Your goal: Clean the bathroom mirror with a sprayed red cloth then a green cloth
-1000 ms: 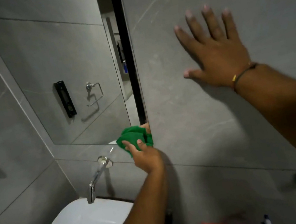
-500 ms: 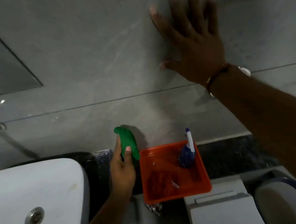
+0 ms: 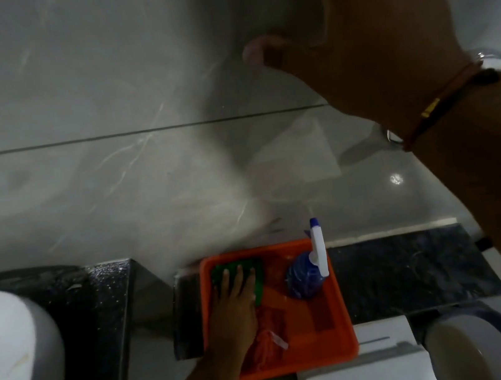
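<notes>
The green cloth [image 3: 260, 283] lies in the far left corner of an orange tray [image 3: 342, 323]. My left hand [image 3: 233, 307] rests on top of it with the fingers stretched over the cloth. The crumpled red cloth [image 3: 268, 341] lies in the tray just nearer to me, beside my left wrist. A blue spray bottle [image 3: 305, 276] with a white trigger head lies in the tray's far right part. My right hand [image 3: 375, 32] is spread flat against the grey tiled wall at the upper right, holding nothing. The mirror is out of view.
A white washbasin [image 3: 9, 376] sits at the left on a black counter [image 3: 104, 311]. The tray stands on a dark stone ledge [image 3: 412, 269]. A white cistern lid [image 3: 364, 378] and a toilet seat [image 3: 471, 352] are at the bottom right.
My view dropped from the mirror to the ledge. My left hand carried the green cloth down from the mirror's lower edge into the orange tray. My right hand stayed on the wall.
</notes>
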The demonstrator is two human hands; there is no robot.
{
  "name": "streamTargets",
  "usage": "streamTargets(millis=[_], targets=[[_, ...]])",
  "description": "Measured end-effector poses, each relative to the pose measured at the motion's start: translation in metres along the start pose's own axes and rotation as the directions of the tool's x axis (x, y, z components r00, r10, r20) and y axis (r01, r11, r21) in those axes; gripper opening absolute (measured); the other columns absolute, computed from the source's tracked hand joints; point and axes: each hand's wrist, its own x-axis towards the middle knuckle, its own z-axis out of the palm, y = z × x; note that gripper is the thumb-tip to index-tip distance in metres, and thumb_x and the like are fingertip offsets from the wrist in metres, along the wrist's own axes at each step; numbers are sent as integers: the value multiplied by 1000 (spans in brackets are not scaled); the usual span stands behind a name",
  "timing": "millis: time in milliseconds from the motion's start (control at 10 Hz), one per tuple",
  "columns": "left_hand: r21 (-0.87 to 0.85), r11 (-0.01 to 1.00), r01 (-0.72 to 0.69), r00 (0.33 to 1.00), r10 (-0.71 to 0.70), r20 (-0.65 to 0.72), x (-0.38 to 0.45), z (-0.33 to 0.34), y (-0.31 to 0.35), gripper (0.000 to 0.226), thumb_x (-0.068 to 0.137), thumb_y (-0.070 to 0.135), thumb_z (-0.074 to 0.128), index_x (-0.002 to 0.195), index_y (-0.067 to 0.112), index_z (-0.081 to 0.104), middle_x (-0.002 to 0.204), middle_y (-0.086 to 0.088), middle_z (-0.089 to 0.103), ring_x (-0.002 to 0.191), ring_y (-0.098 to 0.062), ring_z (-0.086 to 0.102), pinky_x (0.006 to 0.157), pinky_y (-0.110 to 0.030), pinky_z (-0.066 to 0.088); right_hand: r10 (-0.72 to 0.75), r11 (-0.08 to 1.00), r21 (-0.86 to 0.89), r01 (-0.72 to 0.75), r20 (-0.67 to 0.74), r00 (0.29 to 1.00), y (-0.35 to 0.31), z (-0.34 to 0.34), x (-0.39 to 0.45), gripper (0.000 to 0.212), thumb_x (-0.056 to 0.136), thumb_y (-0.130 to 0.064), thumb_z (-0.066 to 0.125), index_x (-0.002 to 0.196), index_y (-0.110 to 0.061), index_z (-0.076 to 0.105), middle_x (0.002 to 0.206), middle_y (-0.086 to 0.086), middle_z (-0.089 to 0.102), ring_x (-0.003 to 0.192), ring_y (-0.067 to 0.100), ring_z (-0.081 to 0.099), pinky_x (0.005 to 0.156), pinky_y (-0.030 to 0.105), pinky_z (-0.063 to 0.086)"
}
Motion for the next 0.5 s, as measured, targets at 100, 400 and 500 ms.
streamTargets(millis=[100,400,500], targets=[[17,999,43,999,-43,31,-1,-5,2,63,108,50,19,167,33,4,177,2,0,163,-29,-8,128,-46,-9,3,1000,6,-2,-32,999,0,5,-1,93,90,-80,49,146,-7,55,144,20,61,133,44,54,112,51,36],[-362,930,-57,990,7,-139,-8,-112,18,51,109,44,40,157,29,44,160,-1,51,147,-19,46,124,-32,33,-61,993,-100,56,-52,997,-12,-7,7,98,88,-77,58,165,-24,26,169,27,22,150,62,15,120,71,4],[-193,938,-290,821,140,-553,-44,-223,13,48,102,25,54,151,29,55,151,2,58,141,-14,49,118,-31,40,-35,996,-83,32,-36,999,-21,-21,-2,102,86,-70,67,166,-32,16,172,21,11,151,60,4,119,69,-9]])
